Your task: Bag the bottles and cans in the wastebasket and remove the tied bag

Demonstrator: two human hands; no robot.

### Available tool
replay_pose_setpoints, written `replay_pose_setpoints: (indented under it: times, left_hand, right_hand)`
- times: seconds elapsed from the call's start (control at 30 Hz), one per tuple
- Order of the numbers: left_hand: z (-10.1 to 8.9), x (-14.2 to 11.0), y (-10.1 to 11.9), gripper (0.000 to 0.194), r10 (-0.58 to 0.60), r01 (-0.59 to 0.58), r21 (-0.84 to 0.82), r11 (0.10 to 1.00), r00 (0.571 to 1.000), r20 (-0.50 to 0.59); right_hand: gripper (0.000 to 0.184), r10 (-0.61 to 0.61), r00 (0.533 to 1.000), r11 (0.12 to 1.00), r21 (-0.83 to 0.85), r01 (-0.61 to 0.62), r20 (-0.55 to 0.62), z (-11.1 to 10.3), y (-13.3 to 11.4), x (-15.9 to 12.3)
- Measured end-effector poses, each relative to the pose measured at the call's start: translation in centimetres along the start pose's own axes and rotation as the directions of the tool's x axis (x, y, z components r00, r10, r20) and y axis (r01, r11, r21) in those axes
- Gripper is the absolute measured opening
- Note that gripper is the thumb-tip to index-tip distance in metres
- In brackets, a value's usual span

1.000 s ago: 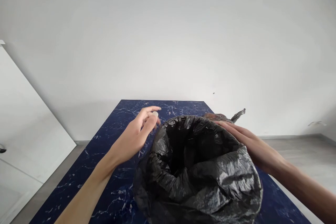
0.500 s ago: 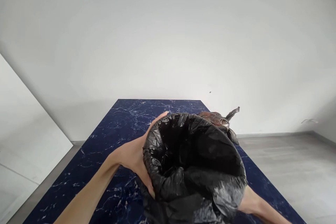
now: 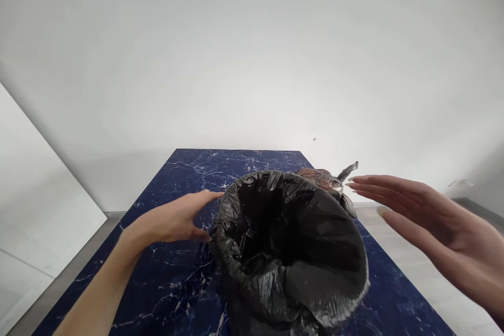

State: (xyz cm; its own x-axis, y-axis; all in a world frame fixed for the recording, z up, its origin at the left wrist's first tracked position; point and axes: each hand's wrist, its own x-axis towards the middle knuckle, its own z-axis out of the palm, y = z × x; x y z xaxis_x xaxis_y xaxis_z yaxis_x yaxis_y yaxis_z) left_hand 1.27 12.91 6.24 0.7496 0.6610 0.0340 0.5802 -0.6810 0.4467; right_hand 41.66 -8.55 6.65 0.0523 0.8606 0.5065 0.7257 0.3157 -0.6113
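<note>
The left hand, thumb and fingers parted, empty, is beside the bin, contact unclear. The right hand, likewise spread and empty, points leftward near the bag behind the bin, which stands roughly upright on the desk, mouth up.

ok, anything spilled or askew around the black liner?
No spill visible. The black liner is bunched and wrinkled at left, smoother at right: uneven. A small dark spot stands out on the pale wall.
</note>
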Motion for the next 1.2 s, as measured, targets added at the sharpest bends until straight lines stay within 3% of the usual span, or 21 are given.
replay_pose_setpoints:
  times: [0.07,0.1,0.13,0.17,0.2,0.27,0.3,0.37,0.5,0.57,0.63,0.7,0.8,0.9,0.97,1.0,1.1,1.2]
  left_hand:
    - [-1.0,-0.7,1.4,0.062,-0.089,0.099,0.067,0.993,0.986,-0.142]
    - [-1.4,-1.0,2.6,0.053,-0.074,0.093,0.061,0.994,0.962,-0.264]
    - [-1.7,-1.2,3.9,0.046,-0.033,0.055,0.039,0.998,0.908,-0.417]
    - [-1.8,-1.4,5.2,0.038,0.048,-0.039,0.029,0.999,0.837,-0.546]
    - [-1.9,-1.6,6.5,0.03,0.156,-0.171,0.032,0.985,0.784,-0.601]
    - [-1.7,-2.0,8.4,0.024,0.38,-0.431,0.05,0.901,0.727,-0.571]
    - [-1.5,-2.3,9.1,0.023,0.473,-0.524,0.052,0.85,0.716,-0.513]
    - [-1.2,-2.7,9.9,0.023,0.568,-0.599,0.046,0.799,0.729,-0.381]
    - [-0.8,-3.0,10.5,0.036,0.542,-0.55,0.029,0.835,0.811,-0.222]
    - [-0.8,-2.9,10.8,0.039,0.537,-0.542,0.022,0.84,0.824,-0.183]
    - [-0.7,-2.8,11.0,0.04,0.533,-0.537,0.014,0.843,0.832,-0.153]
    - [-0.7,-2.7,11.2,0.042,0.523,-0.527,0.013,0.85,0.839,-0.146]
    - [-0.9,-2.8,11.3,0.051,0.509,-0.515,0.019,0.857,0.841,-0.185]
    - [-1.1,-3.1,11.4,0.055,0.501,-0.511,0.013,0.86,0.838,-0.217]
    - [-1.2,-3.3,11.5,0.055,0.5,-0.512,0.008,0.859,0.835,-0.228]
    - [-1.3,-3.4,11.5,0.054,0.501,-0.514,0.007,0.858,0.834,-0.231]
    - [-1.4,-3.7,11.6,0.05,0.486,-0.498,0.002,0.867,0.846,-0.22]
    - [-1.4,-3.9,11.5,0.052,0.427,-0.436,-0.008,0.9,0.885,-0.186]
  right_hand:
    - [0.044,-0.106,0.994,0.988,-0.118,0.101,-0.033,0.8,-1.7,-0.5]
    - [0.045,-0.184,0.983,0.967,-0.172,0.186,0.026,1.4,-2.4,-0.6]
    - [0.047,-0.271,0.956,0.935,-0.204,0.29,0.114,2.0,-3.1,-0.6]
    - [0.049,-0.358,0.91,0.893,-0.207,0.399,0.21,2.6,-3.6,-0.4]
    - [0.052,-0.434,0.855,0.848,-0.192,0.494,0.284,3.1,-4.1,-0.1]
    - [0.057,-0.529,0.778,0.784,-0.155,0.601,0.337,3.9,-4.7,0.6]
    - [0.06,-0.539,0.767,0.775,-0.151,0.613,0.349,4.1,-5.0,1.0]
    - [0.068,-0.51,0.779,0.792,-0.154,0.59,0.365,4.3,-5.5,1.5]
    - [0.076,-0.449,0.815,0.859,-0.074,0.507,0.367,3.4,-6.6,2.4]
    - [0.061,-0.401,0.825,0.887,-0.057,0.459,0.399,2.8,-7.2,3.5]
    - [0.041,-0.332,0.804,0.905,-0.074,0.419,0.493,2.6,-7.8,5.3]
    - [0.032,-0.259,0.727,0.907,-0.1,0.41,0.636,3.2,-8.5,7.5]
    - [0.033,-0.095,0.527,0.86,-0.197,0.471,0.845,5.9,-9.3,10.6]
    - [0.026,0.103,0.404,0.797,-0.318,0.514,0.909,10.0,-9.4,12.4]
    - [0.006,0.152,0.305,0.812,-0.295,0.503,0.94,12.6,-8.9,12.8]
    - [0.008,0.16,0.267,0.822,-0.278,0.497,0.95,13.7,-8.6,12.9]
    - [0.036,0.15,0.212,0.849,-0.236,0.472,0.966,15.5,-7.7,13.1]
    - [0.026,0.069,0.23,0.872,-0.171,0.458,0.971,14.6,-7.5,13.4]
